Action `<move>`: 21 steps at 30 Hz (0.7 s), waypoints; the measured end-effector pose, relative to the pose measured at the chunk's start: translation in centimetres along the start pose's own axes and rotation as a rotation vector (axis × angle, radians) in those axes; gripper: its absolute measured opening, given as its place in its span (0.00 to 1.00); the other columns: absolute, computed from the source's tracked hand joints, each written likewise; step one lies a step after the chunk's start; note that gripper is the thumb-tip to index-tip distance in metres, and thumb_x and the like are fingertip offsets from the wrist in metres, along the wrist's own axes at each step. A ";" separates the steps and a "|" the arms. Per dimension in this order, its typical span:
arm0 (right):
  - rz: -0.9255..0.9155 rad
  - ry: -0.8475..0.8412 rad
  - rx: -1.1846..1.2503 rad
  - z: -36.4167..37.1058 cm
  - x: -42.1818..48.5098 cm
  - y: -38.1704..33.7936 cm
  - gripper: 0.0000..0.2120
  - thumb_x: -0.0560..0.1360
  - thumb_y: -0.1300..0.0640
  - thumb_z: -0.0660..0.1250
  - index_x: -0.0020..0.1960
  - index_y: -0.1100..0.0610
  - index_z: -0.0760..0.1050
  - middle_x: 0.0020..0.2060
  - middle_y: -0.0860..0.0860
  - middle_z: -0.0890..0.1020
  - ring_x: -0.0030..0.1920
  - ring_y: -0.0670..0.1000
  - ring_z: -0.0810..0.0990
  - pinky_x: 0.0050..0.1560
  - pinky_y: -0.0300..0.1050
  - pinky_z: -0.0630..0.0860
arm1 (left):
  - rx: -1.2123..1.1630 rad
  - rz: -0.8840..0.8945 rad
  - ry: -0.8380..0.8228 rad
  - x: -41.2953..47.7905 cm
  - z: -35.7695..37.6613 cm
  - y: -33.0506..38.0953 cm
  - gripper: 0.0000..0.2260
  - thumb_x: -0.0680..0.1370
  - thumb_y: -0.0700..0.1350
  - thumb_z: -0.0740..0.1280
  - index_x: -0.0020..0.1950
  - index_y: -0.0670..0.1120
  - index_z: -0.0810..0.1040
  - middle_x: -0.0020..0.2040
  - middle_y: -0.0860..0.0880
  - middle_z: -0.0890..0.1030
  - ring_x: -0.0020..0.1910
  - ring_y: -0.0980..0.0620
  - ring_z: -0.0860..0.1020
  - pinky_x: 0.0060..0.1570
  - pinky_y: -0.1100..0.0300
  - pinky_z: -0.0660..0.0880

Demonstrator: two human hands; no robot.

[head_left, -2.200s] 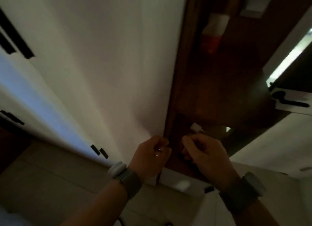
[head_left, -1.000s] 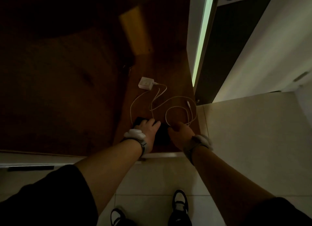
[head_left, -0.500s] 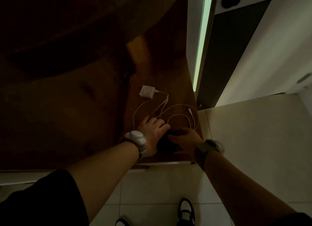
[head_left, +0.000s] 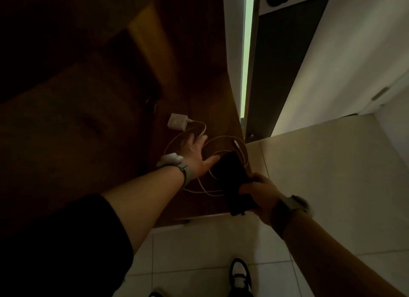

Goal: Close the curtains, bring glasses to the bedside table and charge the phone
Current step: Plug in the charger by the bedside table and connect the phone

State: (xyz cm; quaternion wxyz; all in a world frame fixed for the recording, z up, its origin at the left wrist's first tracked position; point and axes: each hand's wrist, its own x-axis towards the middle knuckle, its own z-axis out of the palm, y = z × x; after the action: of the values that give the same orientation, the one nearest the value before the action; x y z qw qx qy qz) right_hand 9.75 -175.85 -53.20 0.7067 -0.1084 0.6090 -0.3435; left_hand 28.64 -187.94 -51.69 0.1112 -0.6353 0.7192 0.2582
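Observation:
A black phone [head_left: 232,181] is lifted off the dark wooden bedside table [head_left: 194,86], gripped at its near end by my right hand [head_left: 259,192]. My left hand [head_left: 194,151] stretches over the table with fingers spread, lying on the loops of a white charging cable [head_left: 221,141]. The cable runs to a white charger block [head_left: 177,121] at the back of the table. Its free plug end [head_left: 236,144] lies just beyond the phone's far edge. No glasses are visible in this dim view.
A narrow lit gap [head_left: 246,53] shows beside a white panel to the right of the table. A pale wall and floor tiles [head_left: 199,252] fill the right and bottom. My shoes [head_left: 240,276] stand close to the table's front edge.
Both hands were at the phone on the table. Now my right hand has picked the phone up and my left hand has moved forward onto the cable, fingers spread.

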 end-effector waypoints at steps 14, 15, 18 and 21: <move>-0.034 -0.177 0.208 1.0 -0.1 -0.3 0.31 0.78 0.75 0.58 0.73 0.49 0.70 0.65 0.64 0.80 0.59 0.68 0.85 0.61 0.73 0.78 | 0.094 -0.141 -0.030 1.9 2.9 -1.2 0.30 0.77 0.38 0.66 0.68 0.66 0.60 0.65 0.48 0.73 0.57 0.41 0.78 0.52 0.39 0.80; -0.032 -0.173 0.197 0.9 -0.2 -0.4 0.31 0.78 0.76 0.58 0.74 0.49 0.70 0.64 0.63 0.80 0.59 0.67 0.85 0.61 0.74 0.78 | 0.077 -0.153 -0.050 1.7 3.1 -1.2 0.33 0.76 0.39 0.67 0.70 0.67 0.57 0.67 0.49 0.73 0.58 0.41 0.79 0.52 0.40 0.80; -0.026 -0.160 0.145 1.2 -0.4 -0.3 0.30 0.78 0.74 0.59 0.76 0.54 0.68 0.61 0.64 0.80 0.53 0.64 0.84 0.55 0.67 0.83 | 0.100 -0.184 -0.133 0.1 3.6 -1.3 0.40 0.77 0.42 0.70 0.75 0.68 0.49 0.70 0.51 0.72 0.62 0.40 0.79 0.55 0.40 0.78; -0.029 -0.206 0.130 1.9 -1.2 -0.4 0.26 0.79 0.67 0.62 0.76 0.55 0.68 0.56 0.64 0.82 0.46 0.62 0.84 0.39 0.53 0.84 | 0.110 -0.158 -0.098 -1.2 3.8 -1.3 0.26 0.76 0.46 0.68 0.69 0.63 0.63 0.65 0.50 0.73 0.62 0.41 0.77 0.56 0.40 0.78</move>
State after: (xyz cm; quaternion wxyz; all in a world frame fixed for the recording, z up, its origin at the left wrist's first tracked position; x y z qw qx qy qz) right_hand 11.33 -175.94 -51.60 0.7660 -0.1059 0.5080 -0.3795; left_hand 29.44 -185.03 -54.54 0.2010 -0.6697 0.6736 0.2395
